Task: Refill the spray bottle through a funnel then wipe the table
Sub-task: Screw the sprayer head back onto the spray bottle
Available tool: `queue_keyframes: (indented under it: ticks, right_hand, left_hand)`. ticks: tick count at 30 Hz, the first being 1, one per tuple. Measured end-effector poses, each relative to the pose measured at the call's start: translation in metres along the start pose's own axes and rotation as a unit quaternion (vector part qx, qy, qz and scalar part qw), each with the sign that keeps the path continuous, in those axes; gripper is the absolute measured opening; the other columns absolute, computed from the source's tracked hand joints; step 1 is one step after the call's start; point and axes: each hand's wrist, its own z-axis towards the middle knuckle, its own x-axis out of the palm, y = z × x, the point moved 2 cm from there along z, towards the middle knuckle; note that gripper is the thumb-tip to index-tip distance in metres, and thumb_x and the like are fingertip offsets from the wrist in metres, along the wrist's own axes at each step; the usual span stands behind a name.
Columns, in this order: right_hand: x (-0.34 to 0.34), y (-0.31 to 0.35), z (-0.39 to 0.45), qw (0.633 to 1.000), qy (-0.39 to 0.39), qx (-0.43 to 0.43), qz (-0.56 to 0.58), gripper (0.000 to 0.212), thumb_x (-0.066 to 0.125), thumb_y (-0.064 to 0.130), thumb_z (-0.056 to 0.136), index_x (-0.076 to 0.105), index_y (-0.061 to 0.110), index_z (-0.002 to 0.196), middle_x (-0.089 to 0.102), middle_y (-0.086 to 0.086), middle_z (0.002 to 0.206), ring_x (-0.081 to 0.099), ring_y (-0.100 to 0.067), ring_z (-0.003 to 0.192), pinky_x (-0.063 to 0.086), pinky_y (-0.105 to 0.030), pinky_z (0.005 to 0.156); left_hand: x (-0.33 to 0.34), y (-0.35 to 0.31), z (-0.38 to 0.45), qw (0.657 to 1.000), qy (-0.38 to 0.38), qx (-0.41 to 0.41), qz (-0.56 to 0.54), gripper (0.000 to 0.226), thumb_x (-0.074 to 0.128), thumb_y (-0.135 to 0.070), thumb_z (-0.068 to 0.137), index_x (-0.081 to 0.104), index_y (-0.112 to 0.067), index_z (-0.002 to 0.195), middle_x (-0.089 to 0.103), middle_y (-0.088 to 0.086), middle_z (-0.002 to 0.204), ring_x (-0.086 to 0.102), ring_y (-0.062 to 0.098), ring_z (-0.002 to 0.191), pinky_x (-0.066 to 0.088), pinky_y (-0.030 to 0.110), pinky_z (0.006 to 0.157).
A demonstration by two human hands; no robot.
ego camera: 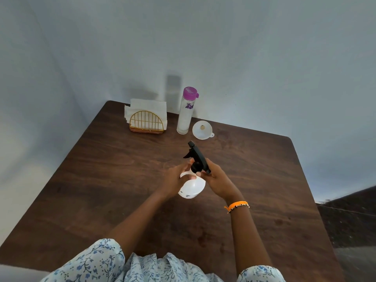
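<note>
A white spray bottle (192, 188) is held over the middle of the brown wooden table (101, 180). My left hand (176, 180) wraps its shoulder and neck. My right hand (217, 180) grips the black trigger head (198, 157) at its collar, on top of the bottle. A white funnel (202, 129) lies at the far side of the table. Beside it stands a tall clear water bottle (185, 112) with a purple cap, which is closed. White paper napkins (148, 108) sit upright in a gold wire holder (146, 124) at the far left.
The table stands in a corner against pale walls. Its right edge drops to a dark floor (350, 220). An orange bracelet (237, 206) is on my right wrist. My floral sleeves fill the near edge.
</note>
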Motion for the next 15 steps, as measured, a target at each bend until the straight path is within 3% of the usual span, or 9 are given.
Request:
queue_keyframes:
  ticks: [2,7,10,15]
  right_hand:
    - [-0.001,0.002,0.001,1.000,0.000,-0.002,-0.011,0.032,0.049,0.000,0.091,0.050,0.018,0.117,0.056,-0.008,0.115,0.051,-0.017,0.106,0.038,-0.016,0.084]
    - [0.008,0.001,0.006,0.993,-0.096,-0.010,-0.061,0.019,0.064,0.010,0.083,0.058,0.019,0.099,0.059,-0.001,0.103,0.056,-0.019,0.096,0.050,-0.036,0.085]
    - [0.012,-0.002,0.005,0.983,-0.162,0.021,-0.089,0.019,0.073,0.022,0.077,0.059,0.026,0.089,0.061,0.012,0.092,0.057,-0.009,0.085,0.052,-0.032,0.075]
    - [0.016,-0.002,0.007,0.967,-0.229,0.071,-0.088,0.030,0.079,0.038,0.065,0.060,0.027,0.085,0.064,0.015,0.084,0.059,-0.006,0.076,0.053,-0.033,0.069]
  left_hand:
    - [0.000,0.000,-0.001,1.000,0.000,-0.003,-0.006,0.053,0.058,-0.037,0.084,0.047,-0.022,0.134,0.058,0.007,0.129,0.056,0.021,0.114,0.046,0.046,0.097]
    - [0.001,-0.002,0.000,1.000,-0.018,-0.017,0.001,0.042,0.057,-0.031,0.088,0.051,-0.020,0.128,0.057,0.006,0.129,0.055,0.022,0.115,0.044,0.033,0.093]
    - [0.001,-0.006,-0.001,1.000,-0.014,-0.016,-0.003,0.035,0.055,-0.027,0.089,0.054,-0.019,0.123,0.060,0.006,0.125,0.056,0.023,0.113,0.043,0.031,0.089]
    - [0.000,-0.007,-0.001,1.000,-0.024,-0.013,0.011,0.027,0.053,-0.020,0.091,0.057,-0.014,0.118,0.062,0.006,0.122,0.056,0.022,0.111,0.040,0.027,0.088]
